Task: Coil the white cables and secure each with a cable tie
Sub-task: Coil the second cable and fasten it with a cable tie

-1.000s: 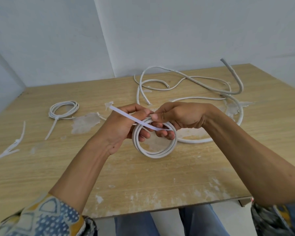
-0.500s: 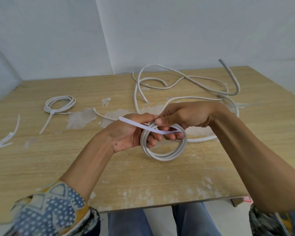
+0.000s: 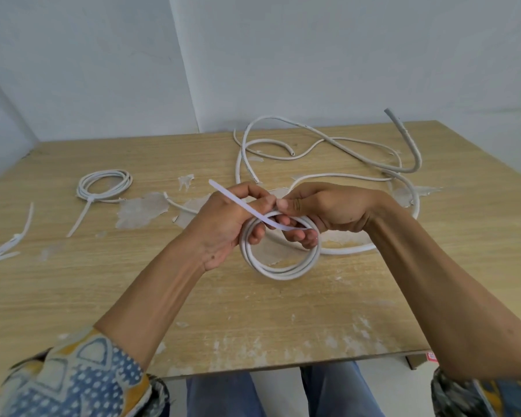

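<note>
A small coil of white cable (image 3: 278, 267) hangs between both hands above the middle of the wooden table (image 3: 253, 320). My left hand (image 3: 223, 227) grips the coil's left side, fingers curled through the ring. My right hand (image 3: 322, 212) grips its upper right side and pinches a white cable tie (image 3: 247, 206). The tie runs from upper left across my left hand and through the ring. A coil tied with a cable tie (image 3: 103, 185) lies at the left.
Loose white cables (image 3: 337, 145) sprawl over the table's far right, one looping just behind my right hand. Spare cable ties (image 3: 9, 242) lie near the left edge. White walls stand close behind the table. My knees show below the table's front edge.
The coil and both hands have stayed near the table's middle. The cable tie has been drawn further through the ring, its tip now lying across the coil's opening.
</note>
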